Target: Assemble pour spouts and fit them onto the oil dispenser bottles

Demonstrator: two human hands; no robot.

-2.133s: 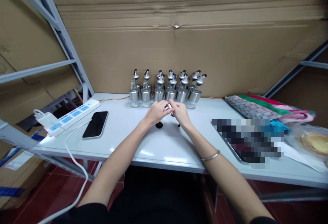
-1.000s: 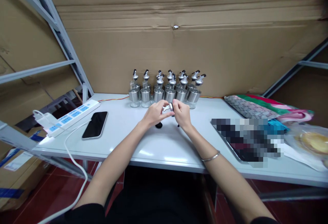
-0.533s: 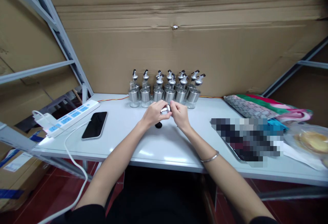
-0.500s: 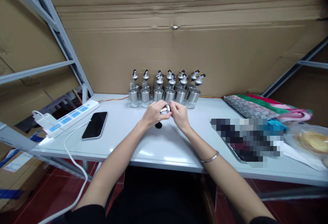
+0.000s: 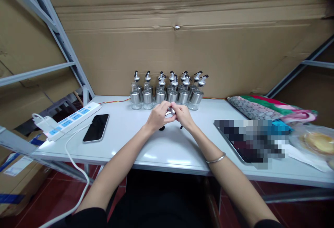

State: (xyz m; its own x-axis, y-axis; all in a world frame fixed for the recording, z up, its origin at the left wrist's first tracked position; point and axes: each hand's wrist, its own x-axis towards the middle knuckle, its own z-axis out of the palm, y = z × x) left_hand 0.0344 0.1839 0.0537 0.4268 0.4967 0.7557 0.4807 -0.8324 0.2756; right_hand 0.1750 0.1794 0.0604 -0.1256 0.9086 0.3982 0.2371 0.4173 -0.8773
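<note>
My left hand (image 5: 157, 116) and my right hand (image 5: 184, 116) meet above the middle of the white table (image 5: 172, 148), both pinching one small silver pourer cap (image 5: 171, 111). Under the hands lie a small black round piece (image 5: 162, 128) and a tiny black bit (image 5: 181, 127). Behind the hands, against the cardboard wall, stand several glass bottles with steel bands and pourer tops (image 5: 168, 90) in two rows.
A black phone (image 5: 96, 127) lies face up at the left, beside a white and blue power strip (image 5: 70, 119) with its cable hanging off the edge. Folded patterned cloths (image 5: 263, 108) and a plastic bag (image 5: 313, 144) fill the right side. A metal shelf frame (image 5: 62, 43) rises at the left.
The hands have kept turning the silver cap between the fingers and closed a little tighter together. Everything else on the table stays where it was.
</note>
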